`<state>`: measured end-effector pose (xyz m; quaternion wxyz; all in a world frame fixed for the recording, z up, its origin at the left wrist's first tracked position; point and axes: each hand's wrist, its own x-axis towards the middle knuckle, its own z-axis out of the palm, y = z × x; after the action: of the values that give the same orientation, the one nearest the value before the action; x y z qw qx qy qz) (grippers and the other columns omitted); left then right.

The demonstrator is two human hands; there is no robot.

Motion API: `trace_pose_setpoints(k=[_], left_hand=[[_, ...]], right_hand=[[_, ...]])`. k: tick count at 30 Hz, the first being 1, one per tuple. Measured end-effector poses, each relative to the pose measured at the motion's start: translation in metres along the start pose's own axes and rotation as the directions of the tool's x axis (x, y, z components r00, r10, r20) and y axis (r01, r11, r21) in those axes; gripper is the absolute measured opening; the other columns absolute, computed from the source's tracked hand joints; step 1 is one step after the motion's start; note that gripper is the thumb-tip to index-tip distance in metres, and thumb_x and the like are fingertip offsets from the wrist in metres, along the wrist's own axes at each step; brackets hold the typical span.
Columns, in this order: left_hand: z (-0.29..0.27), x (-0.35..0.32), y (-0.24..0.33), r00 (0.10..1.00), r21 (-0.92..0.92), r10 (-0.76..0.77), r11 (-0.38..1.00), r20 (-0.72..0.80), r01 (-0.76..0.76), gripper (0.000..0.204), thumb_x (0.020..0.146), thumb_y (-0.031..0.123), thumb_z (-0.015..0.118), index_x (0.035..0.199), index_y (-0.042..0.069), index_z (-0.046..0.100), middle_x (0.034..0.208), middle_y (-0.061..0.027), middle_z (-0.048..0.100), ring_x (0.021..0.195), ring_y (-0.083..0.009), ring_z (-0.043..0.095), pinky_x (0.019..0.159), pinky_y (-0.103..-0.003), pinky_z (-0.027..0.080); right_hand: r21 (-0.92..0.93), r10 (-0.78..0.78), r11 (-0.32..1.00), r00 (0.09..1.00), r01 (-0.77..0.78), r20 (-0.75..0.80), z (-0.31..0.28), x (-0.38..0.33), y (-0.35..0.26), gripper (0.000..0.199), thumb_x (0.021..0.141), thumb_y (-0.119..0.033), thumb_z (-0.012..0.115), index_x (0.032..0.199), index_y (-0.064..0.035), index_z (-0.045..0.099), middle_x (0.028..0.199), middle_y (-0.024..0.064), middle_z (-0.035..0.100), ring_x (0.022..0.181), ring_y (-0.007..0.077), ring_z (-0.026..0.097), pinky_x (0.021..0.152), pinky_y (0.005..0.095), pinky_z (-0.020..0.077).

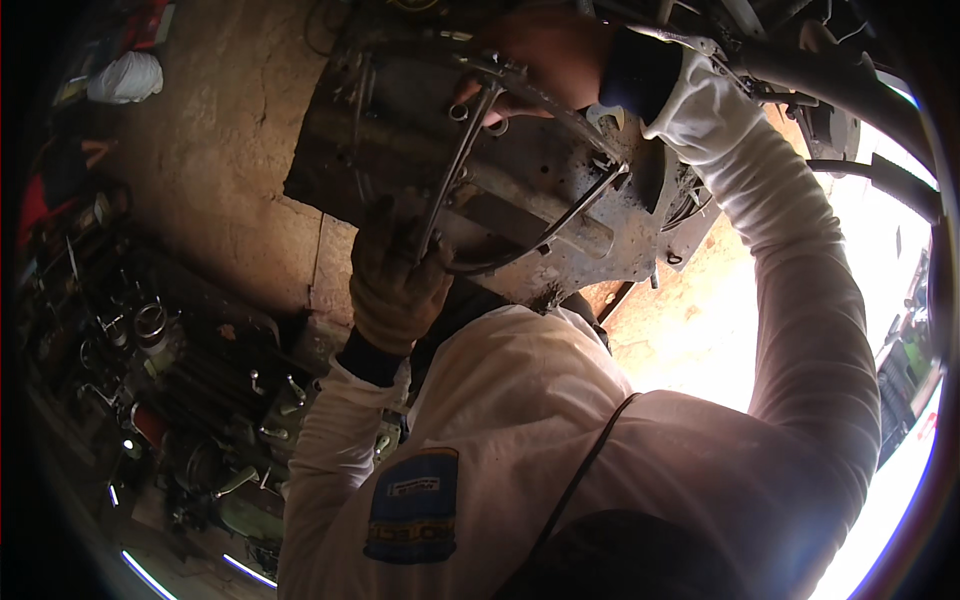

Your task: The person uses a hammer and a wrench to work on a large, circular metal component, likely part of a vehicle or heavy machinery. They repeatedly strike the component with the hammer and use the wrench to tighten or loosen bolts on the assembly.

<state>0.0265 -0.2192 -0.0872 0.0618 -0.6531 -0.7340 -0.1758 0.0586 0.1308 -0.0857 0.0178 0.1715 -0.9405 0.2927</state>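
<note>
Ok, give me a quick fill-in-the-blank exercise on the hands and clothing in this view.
1. The left hand is at the ______ end of the dark metal bar as pictured.
2. Up and down the picture, the right hand lies ______ than the left hand.
3. The right sleeve is ______ in colour.
4. The chest patch is mainly ______.

Missing words: lower; higher; white; blue.
</note>
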Motion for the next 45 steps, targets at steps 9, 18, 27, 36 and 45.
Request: trace_pose_setpoints(k=[9, 18, 27, 36, 45], left_hand=[[0.001, 0.001, -0.001, 0.999, -0.03, 0.015, 0.999, -0.045, -0.016, 0.046, 0.092, 0.044, 0.067, 0.129, 0.018, 0.057, 0.139, -0.0158, 0.051, 0.123, -0.0484, 0.053, 0.096, -0.058, 0.047], [0.002, 0.001, -0.001, 0.999, -0.022, 0.004, 1.0, -0.051, -0.005, 0.042, 0.093, 0.045, 0.065, 0.125, 0.02, 0.058, 0.14, -0.0141, 0.05, 0.124, -0.0479, 0.052, 0.095, -0.058, 0.048], [0.001, 0.0, 0.0, 0.999, -0.004, 0.0, 1.0, -0.042, -0.001, 0.04, 0.092, 0.045, 0.065, 0.122, 0.02, 0.059, 0.139, -0.0144, 0.051, 0.124, -0.0472, 0.053, 0.098, -0.058, 0.048], [0.0, 0.0, 0.001, 0.999, 0.005, -0.006, 1.0, -0.034, 0.006, 0.042, 0.092, 0.044, 0.066, 0.126, 0.02, 0.057, 0.139, -0.0142, 0.051, 0.125, -0.0464, 0.053, 0.1, -0.058, 0.048], [0.002, 0.001, -0.001, 0.999, -0.012, 0.006, 1.0, -0.039, -0.007, 0.045, 0.093, 0.044, 0.066, 0.13, 0.022, 0.054, 0.141, -0.0136, 0.049, 0.126, -0.0466, 0.051, 0.1, -0.058, 0.048]], right_hand=[[-0.07, 0.214, 0.976, 0.971, -0.208, 0.102, -0.004, 0.005, -0.018, 0.051, 0.074, -0.009, 0.063, 0.125, -0.0084, 0.062, 0.088, 0.0232, 0.068, 0.09, 0.0433, 0.066, 0.078, 0.051, 0.0529], [0.088, 0.044, 0.996, 0.991, -0.033, -0.123, 0.023, 0.002, 0.002, 0.051, 0.078, -0.011, 0.063, 0.128, -0.0056, 0.06, 0.105, 0.0283, 0.065, 0.101, 0.0445, 0.063, 0.086, 0.0495, 0.0518], [0.155, -0.018, 0.988, 0.998, 0.028, -0.06, 0.031, 0.008, 0.013, 0.057, 0.077, -0.026, 0.072, 0.128, -0.0045, 0.058, 0.121, 0.0256, 0.062, 0.108, 0.0456, 0.06, 0.092, 0.0478, 0.051], [0.219, -0.066, 0.967, 0.961, 0.128, -0.267, 0.028, 0.01, 0.002, 0.068, 0.072, -0.032, 0.078, 0.132, -0.0077, 0.056, 0.119, 0.0232, 0.063, 0.107, 0.0421, 0.062, 0.091, 0.0476, 0.0522], [0.014, 0.072, 0.997, 0.993, -0.074, 0.095, 0.035, 0.005, -0.01, 0.031, 0.088, -0.026, 0.077, 0.113, -0.0092, 0.071, 0.104, 0.0073, 0.072, 0.101, 0.019, 0.067, 0.089, 0.0365, 0.0547]])
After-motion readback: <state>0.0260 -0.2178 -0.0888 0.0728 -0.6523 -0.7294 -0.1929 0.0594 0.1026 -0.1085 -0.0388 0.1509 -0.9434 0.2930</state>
